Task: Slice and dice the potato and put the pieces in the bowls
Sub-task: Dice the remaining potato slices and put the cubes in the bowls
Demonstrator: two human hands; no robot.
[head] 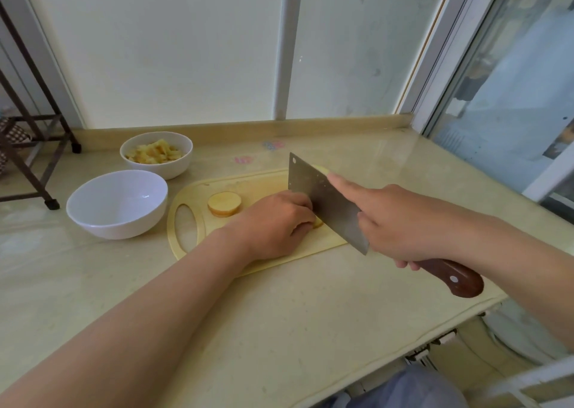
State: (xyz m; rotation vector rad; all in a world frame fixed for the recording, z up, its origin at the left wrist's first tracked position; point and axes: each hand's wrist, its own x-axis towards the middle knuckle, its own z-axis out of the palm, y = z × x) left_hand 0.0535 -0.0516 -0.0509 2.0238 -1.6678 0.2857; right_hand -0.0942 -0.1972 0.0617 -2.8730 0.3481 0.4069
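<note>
**Potato held under the cleaver on the board**

At the far left of the frame a dark metal rack (34, 146) is seen standing on the pale counter (279, 314). Next to it, in the left middle, two white bowls are set close together: the near bowl (116, 204) shows its bare white inside, and the far bowl (156, 154), just behind it, is filled with yellow cut pieces (155, 153) of potato.

Right of the bowls a yellow cutting board (186, 230) is laid flat, its handle hole turned towards the near bowl. A thick potato round (224, 204) is left lying on the board, apart from the hands.

In the centre, the left hand (276, 224) is placed knuckles up on the board, its fingers curled over a potato piece (317, 223) that is pinned down; only a small yellow edge of it is shown beside the fingertips. The flat side of the cleaver (326, 202) is set against those knuckles, its edge down at the potato piece.

The cleaver's brown wooden handle is gripped by the right hand (413, 221), with the forefinger stretched along the blade's side.

At the right edge a window (512, 81) is seen beyond the counter.
</note>
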